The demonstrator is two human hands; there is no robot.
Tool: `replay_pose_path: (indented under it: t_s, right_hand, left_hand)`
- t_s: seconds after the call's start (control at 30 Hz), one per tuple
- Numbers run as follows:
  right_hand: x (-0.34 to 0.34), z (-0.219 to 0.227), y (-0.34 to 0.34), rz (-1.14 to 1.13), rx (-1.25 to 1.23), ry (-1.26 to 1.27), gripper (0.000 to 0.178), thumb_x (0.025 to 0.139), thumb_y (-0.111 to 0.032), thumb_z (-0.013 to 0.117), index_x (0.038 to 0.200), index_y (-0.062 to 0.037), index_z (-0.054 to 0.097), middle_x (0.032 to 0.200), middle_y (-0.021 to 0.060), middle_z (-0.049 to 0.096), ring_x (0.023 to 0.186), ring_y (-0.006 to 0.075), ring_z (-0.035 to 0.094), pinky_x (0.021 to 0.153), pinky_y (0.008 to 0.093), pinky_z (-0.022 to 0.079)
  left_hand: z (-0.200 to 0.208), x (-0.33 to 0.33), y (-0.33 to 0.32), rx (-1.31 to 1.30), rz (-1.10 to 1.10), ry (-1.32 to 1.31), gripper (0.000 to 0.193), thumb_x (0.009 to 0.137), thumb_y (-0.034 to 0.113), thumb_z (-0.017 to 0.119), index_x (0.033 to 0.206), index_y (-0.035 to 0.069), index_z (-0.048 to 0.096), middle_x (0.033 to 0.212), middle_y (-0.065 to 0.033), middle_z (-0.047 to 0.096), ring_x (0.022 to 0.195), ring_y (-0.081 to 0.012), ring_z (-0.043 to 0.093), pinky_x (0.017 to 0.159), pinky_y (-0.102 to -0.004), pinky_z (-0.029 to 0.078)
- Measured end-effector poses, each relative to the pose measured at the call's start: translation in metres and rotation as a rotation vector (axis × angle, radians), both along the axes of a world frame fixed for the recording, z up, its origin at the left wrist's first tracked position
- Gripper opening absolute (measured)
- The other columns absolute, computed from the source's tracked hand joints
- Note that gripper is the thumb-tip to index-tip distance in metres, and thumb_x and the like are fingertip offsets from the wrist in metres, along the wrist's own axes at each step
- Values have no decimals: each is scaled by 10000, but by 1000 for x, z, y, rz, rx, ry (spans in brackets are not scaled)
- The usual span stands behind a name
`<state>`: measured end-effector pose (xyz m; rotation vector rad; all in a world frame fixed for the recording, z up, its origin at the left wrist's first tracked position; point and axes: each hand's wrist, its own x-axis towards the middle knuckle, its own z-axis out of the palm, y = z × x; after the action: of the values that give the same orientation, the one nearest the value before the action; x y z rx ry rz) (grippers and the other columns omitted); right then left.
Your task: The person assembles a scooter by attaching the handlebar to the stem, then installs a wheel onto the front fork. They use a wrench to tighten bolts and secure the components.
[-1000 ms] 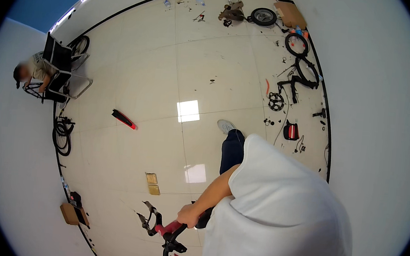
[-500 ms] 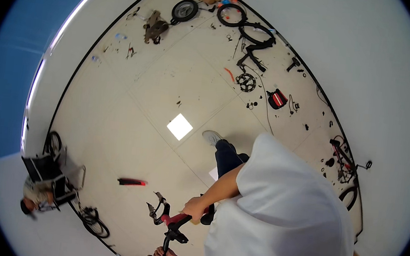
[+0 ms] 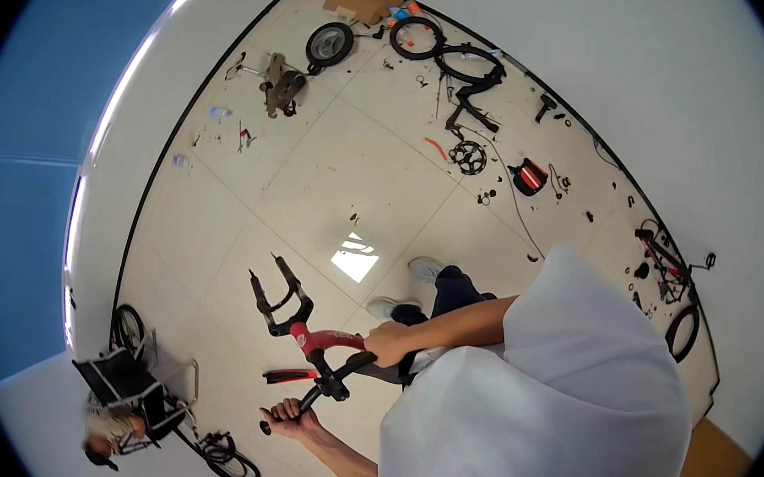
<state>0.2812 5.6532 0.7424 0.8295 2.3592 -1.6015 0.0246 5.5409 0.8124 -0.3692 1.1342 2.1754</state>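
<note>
A partial bicycle frame (image 3: 336,338) in red and black is held up before me, tilted, its bare two-pronged fork (image 3: 282,301) pointing away. My left hand (image 3: 289,419) is wrapped round one end of its black handlebar (image 3: 309,400). Higher up, my right hand (image 3: 385,344) grips the red frame tube, fingers closed around it. The stem clamp (image 3: 331,384) lies between the two hands. My white shirt hides the rear of the frame.
Behind the frame a red and black strip-shaped part (image 3: 289,376) lies on the floor. Bike wheels, a chainring (image 3: 468,158), a red and black bag (image 3: 529,176) and a cardboard box (image 3: 363,0) line the walls. At left, a person (image 3: 113,424) is by a black chair (image 3: 124,381).
Both hands have moved with the bicycle frame, raising it so its fork now reaches farther up the view. A second shoe has come into sight, and my view has shifted.
</note>
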Motion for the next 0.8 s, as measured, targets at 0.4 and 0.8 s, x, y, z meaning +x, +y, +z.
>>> replay_pose_path:
  t_s: [0.4,0.8]
  right_hand:
    - [-52,-17,17,-462,274,53,278,635,-249,655,801,-29,693,818,175,678,821,364,655,717,453,516]
    - [33,-33,-50,-980,45,5,302,642,-246,684,844,-23,690,857,196,678,826,366,661,693,459,524]
  left_hand:
    - [-38,-105,108,-122,-428,-67,450,977,249,399,575,184,206,454,29,182,384,-143,248,423,-258,278]
    - [-53,28,222,-380,-916,100,482,924,250,506,552,172,210,464,19,232,414,-147,322,456,-267,305]
